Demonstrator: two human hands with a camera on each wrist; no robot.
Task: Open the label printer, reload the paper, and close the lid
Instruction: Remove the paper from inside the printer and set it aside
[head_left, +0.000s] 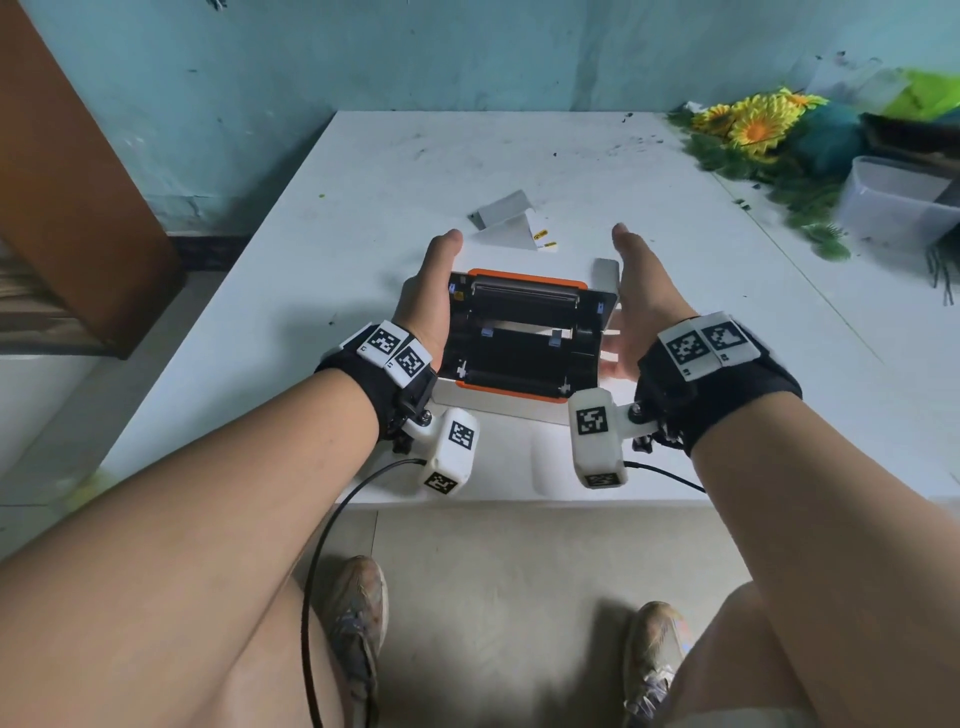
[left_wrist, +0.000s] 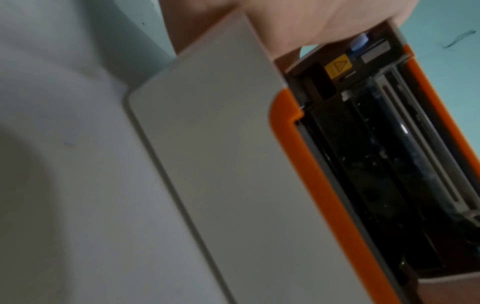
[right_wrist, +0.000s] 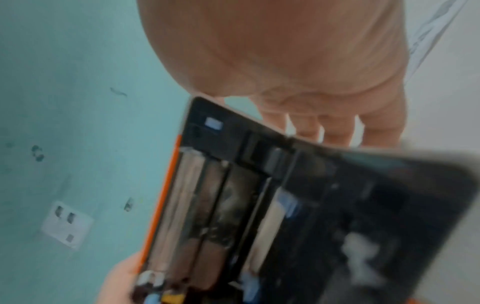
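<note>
Black-strapped left hand (head_left: 426, 291): grips lid (head_left: 524, 293) at its left edge, thumb up
right hand (head_left: 644, 301): flat, fingers straight, just beside printer (head_left: 498, 409), right side
printer: lid raised, near front edge of table (head_left: 415, 171)
paper (head_left: 506, 221): on table behind printer

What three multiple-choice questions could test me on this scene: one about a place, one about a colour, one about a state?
1. Where are the artificial sunflowers?
A. on the floor
B. at the far right of the table
C. hung on the wall

2. What colour is the trim of the label printer?
A. blue
B. orange
C. green

3. How is the printer's lid?
A. shut
B. detached, lying flat on the table
C. raised open

Answers:
1 B: they lie by the far right corner, near a clear plastic tub.
2 B: an orange band edges the lid and the base.
3 C: the black inside and its rollers are exposed.
</note>
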